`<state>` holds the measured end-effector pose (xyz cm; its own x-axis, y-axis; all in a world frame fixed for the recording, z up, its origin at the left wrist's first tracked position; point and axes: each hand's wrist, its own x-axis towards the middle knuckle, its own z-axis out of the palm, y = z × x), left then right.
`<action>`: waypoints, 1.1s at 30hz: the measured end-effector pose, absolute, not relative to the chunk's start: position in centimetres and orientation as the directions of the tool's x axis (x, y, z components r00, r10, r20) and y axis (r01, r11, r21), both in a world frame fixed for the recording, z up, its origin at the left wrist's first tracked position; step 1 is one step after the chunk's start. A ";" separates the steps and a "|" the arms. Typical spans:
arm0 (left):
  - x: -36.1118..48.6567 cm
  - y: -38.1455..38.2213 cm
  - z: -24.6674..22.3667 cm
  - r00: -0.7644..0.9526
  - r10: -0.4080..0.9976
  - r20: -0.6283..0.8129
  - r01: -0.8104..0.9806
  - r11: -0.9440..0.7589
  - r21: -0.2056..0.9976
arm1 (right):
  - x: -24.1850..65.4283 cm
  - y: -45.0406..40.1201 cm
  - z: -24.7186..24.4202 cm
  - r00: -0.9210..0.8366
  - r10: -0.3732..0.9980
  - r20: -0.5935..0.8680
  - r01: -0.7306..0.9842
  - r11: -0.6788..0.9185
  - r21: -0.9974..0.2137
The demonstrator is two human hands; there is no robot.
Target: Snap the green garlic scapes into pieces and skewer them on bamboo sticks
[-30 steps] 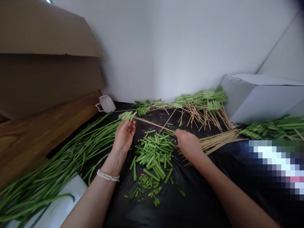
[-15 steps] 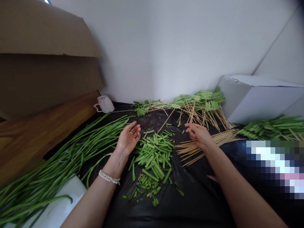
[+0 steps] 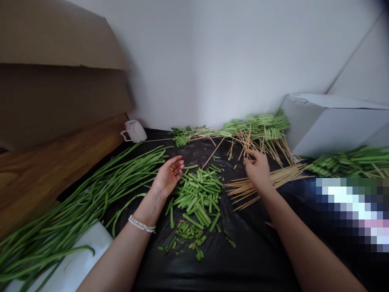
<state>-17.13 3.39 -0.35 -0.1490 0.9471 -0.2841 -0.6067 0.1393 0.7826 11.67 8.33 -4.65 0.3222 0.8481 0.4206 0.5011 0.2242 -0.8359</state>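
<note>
My left hand [image 3: 170,174] is turned palm up, fingers loosely curled and apart, with nothing in it. It hovers at the left edge of a heap of cut green bean pieces [image 3: 199,188]. My right hand [image 3: 257,168] is closed, thumb and forefinger brought together; whatever they pinch is too small to make out. Just beyond its fingertips are the stick ends of skewered beans [image 3: 264,121], piled against the wall. Under that hand lies a bundle of bare bamboo skewers [image 3: 284,176]. Small bean trimmings [image 3: 188,233] lie nearer me.
Long whole beans [image 3: 121,174] spread over the left side, partly across a white board [image 3: 88,259]. A white mug [image 3: 135,132] stands at the back left, below a cardboard box [image 3: 60,89]. At the right are a white box [image 3: 331,121] and more skewered beans [image 3: 355,160]. Black plastic [image 3: 243,259] covers the surface.
My right hand has moved slightly to the right, and its wrist has turned. My left hand has shifted a little to the right, towards the cut beans. The view has tilted slightly.
</note>
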 end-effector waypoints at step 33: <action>-14.3 1.9 -2.0 0.184 0.980 0.075 0.058 -0.087 0.995 | 5.4 2.5 -2.6 -0.653 0.411 0.636 0.654 0.729 0.200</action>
